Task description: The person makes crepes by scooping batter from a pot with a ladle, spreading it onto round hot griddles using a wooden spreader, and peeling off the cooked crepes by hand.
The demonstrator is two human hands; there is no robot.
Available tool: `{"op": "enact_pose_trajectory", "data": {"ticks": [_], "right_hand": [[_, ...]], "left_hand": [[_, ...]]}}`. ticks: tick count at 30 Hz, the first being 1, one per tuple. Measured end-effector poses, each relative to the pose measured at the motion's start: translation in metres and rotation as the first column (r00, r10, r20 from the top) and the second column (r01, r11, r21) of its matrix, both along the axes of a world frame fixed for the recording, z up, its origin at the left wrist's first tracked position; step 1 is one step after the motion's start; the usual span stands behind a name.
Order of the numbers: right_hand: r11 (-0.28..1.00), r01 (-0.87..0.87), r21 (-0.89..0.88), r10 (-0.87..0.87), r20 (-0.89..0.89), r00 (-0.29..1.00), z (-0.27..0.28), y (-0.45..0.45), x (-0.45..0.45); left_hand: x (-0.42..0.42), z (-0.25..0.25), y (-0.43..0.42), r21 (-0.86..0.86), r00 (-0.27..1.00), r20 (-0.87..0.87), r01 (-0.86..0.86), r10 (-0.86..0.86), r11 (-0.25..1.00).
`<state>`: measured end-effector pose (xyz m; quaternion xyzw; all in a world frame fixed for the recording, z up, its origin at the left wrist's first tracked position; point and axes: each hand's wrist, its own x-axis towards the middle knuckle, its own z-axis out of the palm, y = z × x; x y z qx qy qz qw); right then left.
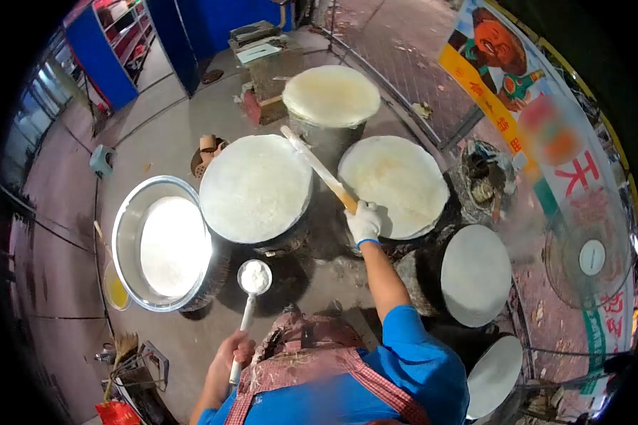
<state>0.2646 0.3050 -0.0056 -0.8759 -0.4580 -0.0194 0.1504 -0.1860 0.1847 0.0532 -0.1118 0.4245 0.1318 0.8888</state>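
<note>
A stick (319,167) slants forward-left; a ladle (247,309) points ahead.
From here I see the gloved right hand (365,222) closed round the stick's near end, its long axis running between the left griddle (256,189) and right griddle (395,186). The left hand (238,350) grips the ladle, right of the pot (122,237). Grey floor (166,138) stretches back to blue panels (216,21); a strip separates griddles from apron (298,361).

We see right hand (366,219) in white glove (364,225), blue cuff (368,241); its stick (319,168) tan by the grip, whitish beyond. Left hand's (238,350) ladle (247,316): white handle, white contents (254,275). Body side of right grip: blue sleeve (412,331), red-and-white checked apron strap (392,392).
</note>
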Motion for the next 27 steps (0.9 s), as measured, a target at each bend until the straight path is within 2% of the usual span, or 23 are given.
{"op": "enact_pose_trajectory", "data": {"ticks": [2, 3, 4, 5, 6, 7, 8, 10, 11, 12, 13, 14, 15, 16, 18, 20, 22, 23, 24, 25, 26, 27], "right_hand": [[0.987, -0.067, -0.144, 0.080, 0.084, 0.993, -0.018, 0.015, 0.019], [0.970, -0.046, -0.239, 0.048, 0.001, 0.999, 0.001, 0.019, 0.021], [0.964, -0.088, -0.252, 0.086, -0.020, 0.996, 0.035, 0.017, 0.021], [0.963, -0.045, -0.267, 0.068, 0.075, 0.995, 0.039, 0.019, 0.031], [0.953, 0.002, -0.304, 0.011, 0.041, 0.999, 0.051, 0.021, 0.045], [0.976, -0.015, -0.218, 0.021, 0.025, 0.999, 0.082, 0.021, 0.050], [0.968, 0.002, -0.252, 0.018, 0.076, 0.997, 0.098, 0.031, 0.073], [0.996, -0.087, 0.013, 0.086, 0.090, 0.992, 0.200, 0.039, 0.051], [0.987, -0.089, -0.137, 0.116, 0.205, 0.972, 0.201, 0.058, 0.097], [0.987, -0.095, -0.131, 0.127, 0.268, 0.955, 0.232, 0.071, 0.094], [0.973, -0.193, -0.126, 0.227, 0.362, 0.904, 0.243, 0.092, 0.116], [0.960, -0.234, -0.151, 0.275, 0.371, 0.887, 0.264, 0.115, 0.116], [0.955, -0.183, -0.234, 0.258, 0.346, 0.902, 0.284, 0.142, 0.109], [0.929, -0.207, -0.306, 0.302, 0.307, 0.902, 0.293, 0.178, 0.118], [0.914, -0.268, -0.305, 0.373, 0.365, 0.853, 0.322, 0.224, 0.105], [0.931, -0.269, -0.245, 0.344, 0.348, 0.872, 0.353, 0.257, 0.094], [0.944, -0.328, -0.031, 0.327, -0.022, 0.945, 0.365, 0.292, 0.134], [0.943, -0.295, 0.155, 0.325, -0.233, 0.917, 0.361, 0.300, 0.155], [0.921, -0.217, 0.323, 0.348, -0.429, 0.834, 0.356, 0.300, 0.170], [0.883, -0.104, 0.458, 0.392, -0.596, 0.701, 0.346, 0.303, 0.187], [0.862, -0.035, 0.506, 0.432, -0.697, 0.572, 0.320, 0.315, 0.219], [0.790, 0.025, 0.613, 0.524, -0.695, 0.492, 0.283, 0.328, 0.244]], "left_hand": [[-0.004, 0.007, -0.007, -0.041, 0.991, 0.049, -0.120, 0.122, 0.992], [-0.012, 0.009, -0.009, -0.059, 0.979, 0.083, -0.181, 0.186, 0.982], [-0.018, 0.010, -0.005, -0.062, 0.979, 0.023, -0.199, 0.201, 0.978], [-0.023, 0.007, -0.003, -0.078, 0.975, -0.034, -0.223, 0.221, 0.972], [-0.030, 0.001, -0.006, -0.102, 0.965, -0.092, -0.256, 0.247, 0.961], [-0.037, -0.002, -0.006, -0.049, 0.963, -0.081, -0.263, 0.259, 0.964], [-0.044, -0.005, -0.005, 0.004, 0.960, -0.069, -0.271, 0.271, 0.962], [-0.056, -0.008, 0.002, -0.046, 0.939, -0.037, -0.344, 0.343, 0.938], [-0.058, -0.006, 0.007, -0.061, 0.934, -0.055, -0.357, 0.354, 0.932], [-0.060, -0.004, 0.010, -0.079, 0.930, -0.071, -0.366, 0.361, 0.927], [-0.065, -0.009, 0.013, -0.041, 0.934, 0.034, -0.353, 0.355, 0.935], [-0.064, -0.007, 0.015, -0.035, 0.923, 0.028, -0.382, 0.383, 0.923], [-0.062, -0.003, 0.019, -0.025, 0.912, 0.025, -0.409, 0.409, 0.912], [-0.057, -0.001, 0.022, -0.017, 0.901, 0.024, -0.432, 0.433, 0.902], [-0.049, -0.005, 0.024, -0.011, 0.880, 0.002, -0.474, 0.474, 0.880], [-0.034, -0.001, 0.024, -0.006, 0.842, 0.031, -0.539, 0.539, 0.842], [-0.019, -0.006, 0.023, -0.010, 0.821, 0.048, -0.570, 0.570, 0.822], [-0.010, -0.007, 0.023, 0.014, 0.809, 0.043, -0.587, 0.586, 0.810], [-0.004, -0.008, 0.021, 0.036, 0.798, 0.037, -0.603, 0.602, 0.797], [-0.003, -0.021, 0.017, -0.103, 0.769, 0.170, -0.608, 0.616, 0.787], [-0.001, -0.033, 0.017, -0.239, 0.716, 0.296, -0.585, 0.632, 0.775], [0.010, -0.022, 0.022, -0.268, 0.697, 0.245, -0.619, 0.673, 0.738]]}}
